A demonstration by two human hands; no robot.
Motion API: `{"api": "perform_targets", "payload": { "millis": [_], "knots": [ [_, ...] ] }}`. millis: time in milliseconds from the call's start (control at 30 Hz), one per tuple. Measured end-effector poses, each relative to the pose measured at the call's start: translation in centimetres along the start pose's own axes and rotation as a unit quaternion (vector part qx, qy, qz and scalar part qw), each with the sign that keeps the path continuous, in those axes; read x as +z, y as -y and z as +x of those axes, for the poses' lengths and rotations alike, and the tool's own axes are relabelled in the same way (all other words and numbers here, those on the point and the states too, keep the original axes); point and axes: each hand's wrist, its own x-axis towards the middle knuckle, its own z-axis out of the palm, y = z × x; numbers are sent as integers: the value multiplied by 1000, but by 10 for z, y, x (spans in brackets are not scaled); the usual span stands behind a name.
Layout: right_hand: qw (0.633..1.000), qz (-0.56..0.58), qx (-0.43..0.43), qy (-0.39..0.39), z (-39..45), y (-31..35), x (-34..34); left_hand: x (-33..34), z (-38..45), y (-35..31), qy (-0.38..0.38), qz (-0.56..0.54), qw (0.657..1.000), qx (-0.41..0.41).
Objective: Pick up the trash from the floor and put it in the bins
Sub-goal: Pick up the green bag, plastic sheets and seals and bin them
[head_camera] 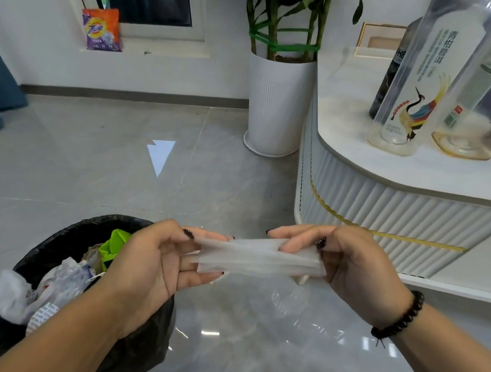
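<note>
Both hands work one piece: our left hand (152,264) and right hand (347,264) each pinch an end of the clear plastic wrapper (258,257), stretched just right of the bin (52,245). Next, we judge, carry it left and drop it in.

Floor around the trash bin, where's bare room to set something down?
Bare tile lies between the bin and the white planter, and right of the bin beneath both hands. The bin itself is crowded with trash; bottles crowd the cabinet top.
</note>
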Motion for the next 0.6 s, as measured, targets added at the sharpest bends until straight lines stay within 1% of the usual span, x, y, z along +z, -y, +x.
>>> {"api": "perform_targets", "payload": {
  "millis": [100, 133, 200, 267, 333, 433, 500, 600],
  "knots": [
    [988, -149, -38, -32, -2, -1, -1, 2, 1, 3, -11, 65, 997, 41],
    [985, -160, -47, -35, -1, -1, -1, 2, 1, 4, -21, 92, 994, 59],
    [990, -131, -37, -35, -1, -4, -1, 2, 1, 7, -32, 115, 990, 72],
    [995, -86, -14, -42, -1, -6, -5, 3, 1, 7, -37, 100, 992, 66],
    [997, -65, 7, -49, -1, -6, -8, 5, 2, 7, -35, 102, 993, 55],
    [997, -58, 25, -52, -3, -3, -12, 11, 0, 8, -18, 122, 992, 31],
    [996, -69, 21, -48, -4, -2, -14, 15, 0, 7, -4, 131, 991, 25],
    [996, -73, 11, -48, 0, -4, -17, 18, 3, 8, -10, 106, 994, 21]
  ]
}}
